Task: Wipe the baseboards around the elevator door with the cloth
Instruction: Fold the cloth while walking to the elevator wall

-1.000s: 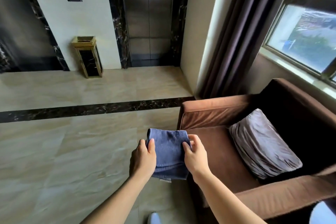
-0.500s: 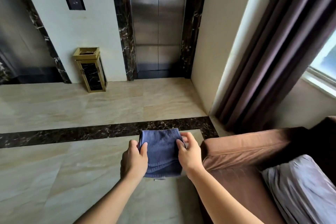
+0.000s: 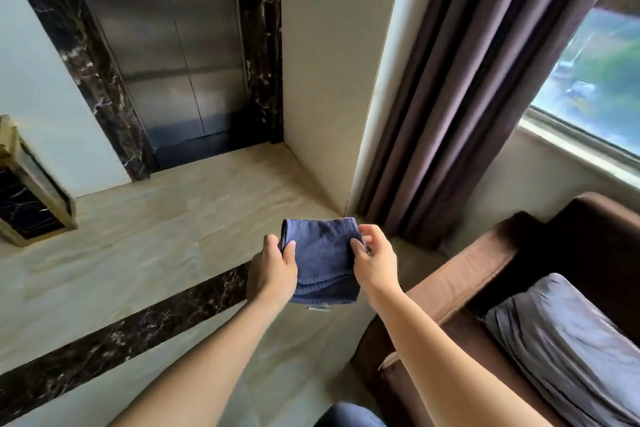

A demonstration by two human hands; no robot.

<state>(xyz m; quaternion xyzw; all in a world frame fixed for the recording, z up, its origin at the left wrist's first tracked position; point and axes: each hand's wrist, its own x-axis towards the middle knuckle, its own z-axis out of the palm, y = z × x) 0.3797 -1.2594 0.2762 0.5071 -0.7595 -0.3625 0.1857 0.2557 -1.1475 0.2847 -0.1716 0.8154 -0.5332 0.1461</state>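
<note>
A folded blue cloth (image 3: 322, 260) is held out in front of me above the floor. My left hand (image 3: 272, 270) grips its left edge and my right hand (image 3: 375, 262) pinches its right edge. The steel elevator door (image 3: 162, 45) stands shut at the back, framed by dark marble jambs (image 3: 261, 45). A dark strip (image 3: 204, 149) runs along the door's foot. The beige wall (image 3: 325, 80) right of the door meets the floor in a plain corner.
A gold and black bin (image 3: 27, 191) stands at the left wall. A brown armchair (image 3: 460, 284) with a grey cushion (image 3: 571, 347) is close on my right. Purple curtains (image 3: 478, 90) hang beside a window (image 3: 595, 73). A dark marble band (image 3: 121, 336) crosses the beige floor.
The view has moved closer to the elevator door and turned right; the door and wall corner now loom larger. Both hands still hold the cloth the same way.
</note>
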